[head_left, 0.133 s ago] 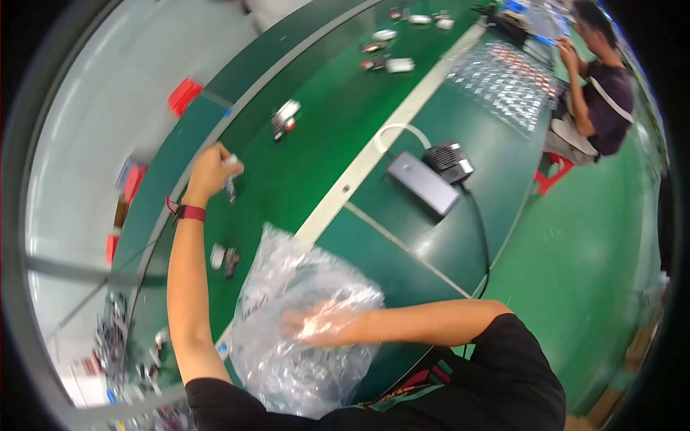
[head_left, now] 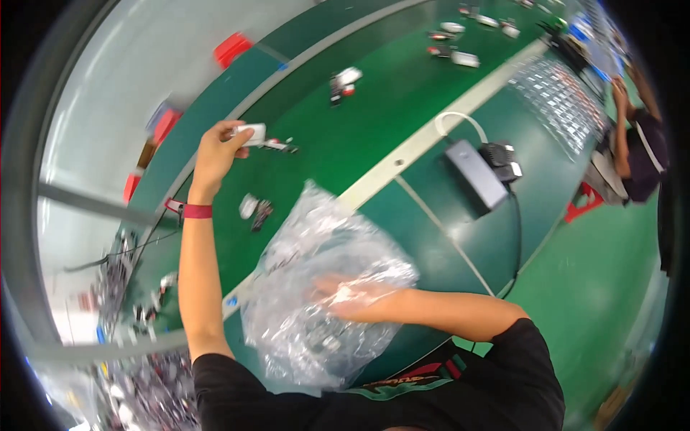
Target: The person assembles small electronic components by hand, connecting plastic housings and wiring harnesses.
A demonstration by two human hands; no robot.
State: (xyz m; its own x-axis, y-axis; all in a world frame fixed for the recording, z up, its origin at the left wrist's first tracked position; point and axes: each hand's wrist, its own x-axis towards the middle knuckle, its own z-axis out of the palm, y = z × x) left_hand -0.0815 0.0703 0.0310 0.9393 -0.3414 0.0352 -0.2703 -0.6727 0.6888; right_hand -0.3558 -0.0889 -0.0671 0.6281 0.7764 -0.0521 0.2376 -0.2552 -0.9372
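My left hand [head_left: 221, 151] is raised over the green belt [head_left: 309, 136] at the left, fingers closed round a small white rectangular block [head_left: 251, 133]. A small dark and white piece [head_left: 279, 146] shows just right of the block. In front of me is a large crumpled clear plastic bag [head_left: 287, 251]. My right hand [head_left: 348, 293] shows through its film, apparently inside, with fingers stretched leftward. Glare and folds blur the fingertips; I make out nothing in them. Small clear pieces may lie in the bag's lower part, but their kind is unclear.
More white blocks with dark parts [head_left: 345, 82] lie along the belt. On the table's right stand a grey box [head_left: 476, 176] and a black device [head_left: 501, 161] with a cable. Clear trays [head_left: 560, 104] lie beyond, near a seated person [head_left: 632, 151]. Red bins [head_left: 232, 49] line the far left.
My view has swung left, so the scene sits further right. My left hand has drawn the white block leftward, apart from the dark piece. My right hand stays at the bag.
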